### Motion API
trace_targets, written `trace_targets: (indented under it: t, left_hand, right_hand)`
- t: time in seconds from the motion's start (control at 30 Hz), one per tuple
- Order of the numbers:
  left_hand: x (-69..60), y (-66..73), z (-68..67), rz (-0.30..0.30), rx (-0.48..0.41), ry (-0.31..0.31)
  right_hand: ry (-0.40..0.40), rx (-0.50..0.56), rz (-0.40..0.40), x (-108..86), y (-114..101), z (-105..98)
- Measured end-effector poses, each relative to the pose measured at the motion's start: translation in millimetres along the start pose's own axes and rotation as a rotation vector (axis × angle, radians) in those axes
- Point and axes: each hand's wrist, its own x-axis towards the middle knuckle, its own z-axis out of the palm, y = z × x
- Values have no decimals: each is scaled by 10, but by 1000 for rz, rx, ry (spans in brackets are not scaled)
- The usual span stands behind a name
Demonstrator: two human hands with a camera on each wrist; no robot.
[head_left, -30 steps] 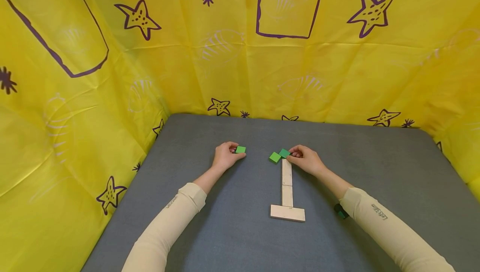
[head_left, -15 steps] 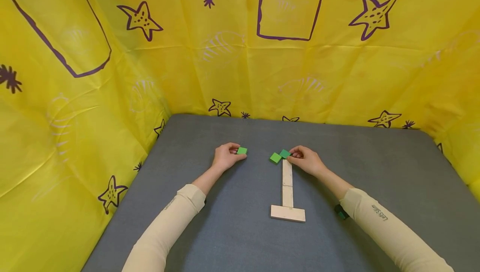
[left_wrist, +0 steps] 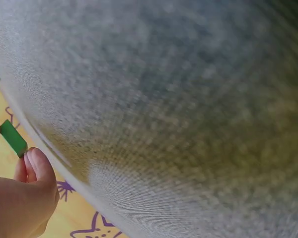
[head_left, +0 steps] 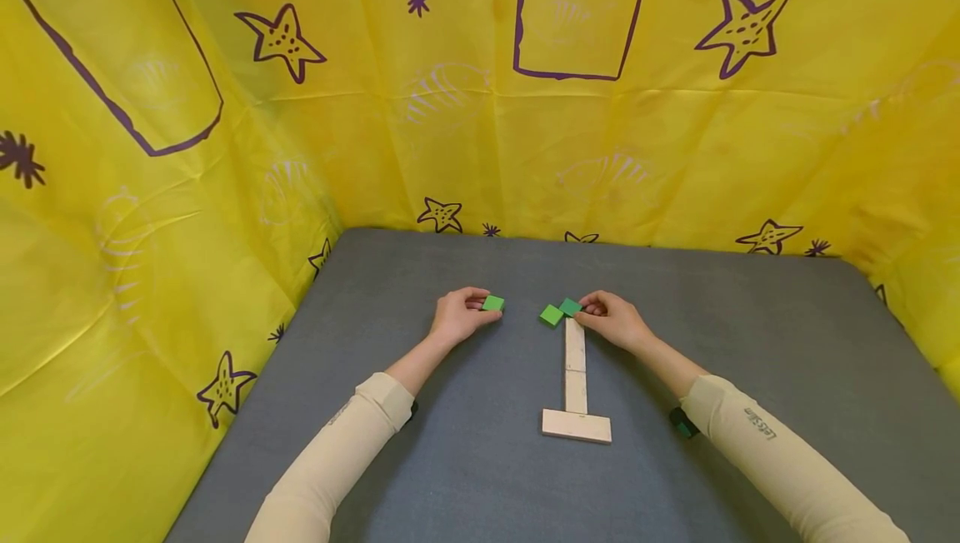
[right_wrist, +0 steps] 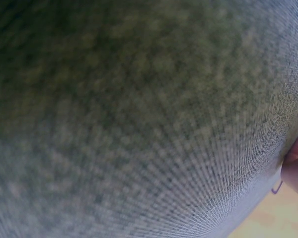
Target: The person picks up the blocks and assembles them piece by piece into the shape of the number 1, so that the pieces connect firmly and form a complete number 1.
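Observation:
In the head view my left hand [head_left: 459, 315] pinches a light green square block [head_left: 492, 303] between thumb and fingers, left of the other blocks. The left wrist view also shows this green block [left_wrist: 13, 138] between thumb and fingertips. My right hand [head_left: 615, 317] pinches a darker green block [head_left: 570, 307] at the top end of a column of two pale wooden planks [head_left: 575, 364]. A second light green block [head_left: 551, 316] lies against the darker one's left side, turned at an angle. Across the column's near end lies another wooden plank [head_left: 576, 425]. The right wrist view shows only part of my right hand [right_wrist: 297, 171].
The blocks and planks lie on a dark grey cloth-covered table [head_left: 465, 460]. A yellow curtain [head_left: 480, 135] with purple starfish drawings rises behind the table and along its sides. A dark band [head_left: 683, 423] shows under my right forearm.
My left hand has moved slightly right with its light green block, closer to the other green blocks. My right hand and the planks have stayed in place.

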Motion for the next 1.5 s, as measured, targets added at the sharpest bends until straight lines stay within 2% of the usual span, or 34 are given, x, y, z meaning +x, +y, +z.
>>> trace_targets:
  t: [0.3, 0.57, 0.8, 1.07, 1.5]
  left_hand:
    - [-38, 43, 34, 36, 3, -3]
    - [-77, 103, 85, 93, 14, -32]
    - [-75, 139, 149, 137, 38, -66]
    - [-81, 172, 210, 152, 60, -93]
    - [-72, 224, 308, 225, 94, -113]
  right_hand:
    - [4, -6, -7, 2, 8, 7]
    - [4, -2, -3, -1, -1, 8]
    - [-4, 2, 2, 2, -5, -3]
    - [-5, 3, 7, 6, -12, -11]
    - [-7, 0, 13, 8, -32, -20]
